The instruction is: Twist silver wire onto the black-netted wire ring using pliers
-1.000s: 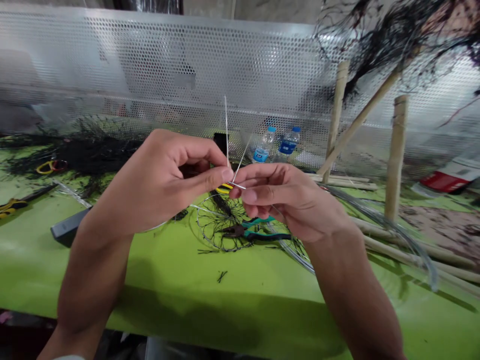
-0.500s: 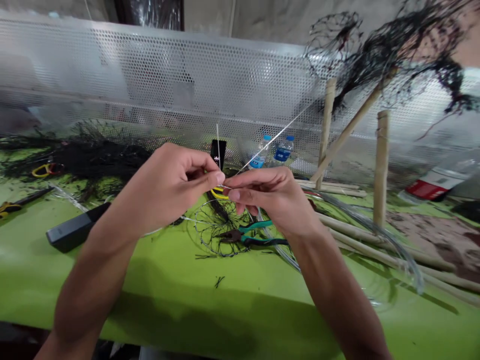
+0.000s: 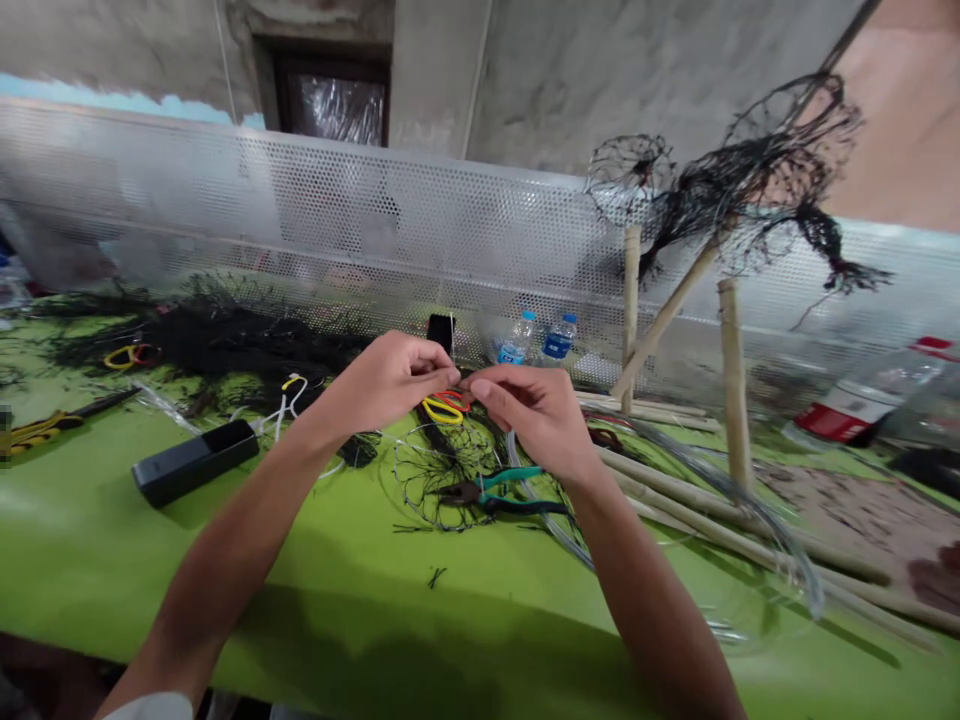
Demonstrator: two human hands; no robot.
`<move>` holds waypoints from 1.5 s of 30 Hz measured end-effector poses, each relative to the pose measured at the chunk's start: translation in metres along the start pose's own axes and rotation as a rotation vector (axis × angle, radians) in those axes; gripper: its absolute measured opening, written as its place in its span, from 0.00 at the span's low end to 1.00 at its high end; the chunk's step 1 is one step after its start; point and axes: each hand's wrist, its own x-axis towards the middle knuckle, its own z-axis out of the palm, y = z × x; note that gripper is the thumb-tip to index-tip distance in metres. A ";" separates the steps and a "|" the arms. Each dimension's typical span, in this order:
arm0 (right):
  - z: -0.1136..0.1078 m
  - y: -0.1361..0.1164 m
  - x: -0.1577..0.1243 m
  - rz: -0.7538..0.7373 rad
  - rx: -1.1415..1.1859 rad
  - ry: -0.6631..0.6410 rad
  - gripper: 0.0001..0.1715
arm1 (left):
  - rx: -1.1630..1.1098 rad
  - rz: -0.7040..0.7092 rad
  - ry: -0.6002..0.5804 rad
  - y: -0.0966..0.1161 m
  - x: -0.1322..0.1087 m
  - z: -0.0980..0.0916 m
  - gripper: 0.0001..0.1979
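My left hand (image 3: 394,385) is closed in a pinch on a thin pale wire (image 3: 452,335), whose end sticks up above the fingertips. Close beside it, my right hand (image 3: 529,410) pinches thumb to forefinger, nearly touching the left fingertips; the wire between them is barely visible. Below the hands lie pliers (image 3: 487,492) with green and black handles, resting on a round piece of black netting (image 3: 431,480). Yellow and red scissor handles (image 3: 444,408) show just under the fingers.
Wooden sticks (image 3: 735,520) and coiled clear tubing (image 3: 795,560) lie to the right, beside upright posts (image 3: 731,385) with black fibre. Small water bottles (image 3: 556,340) stand behind. A dark box (image 3: 195,462) and a black net heap (image 3: 232,340) are at left on the green table (image 3: 360,620).
The view has tilted up, showing more wall. My hands stay together, fingertips pinched. The long pale strand that slanted up to the right from my fingers no longer shows.
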 end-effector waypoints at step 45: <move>0.015 -0.020 -0.031 -1.036 -1.118 0.288 0.13 | 0.224 0.040 0.145 0.043 -0.045 0.005 0.10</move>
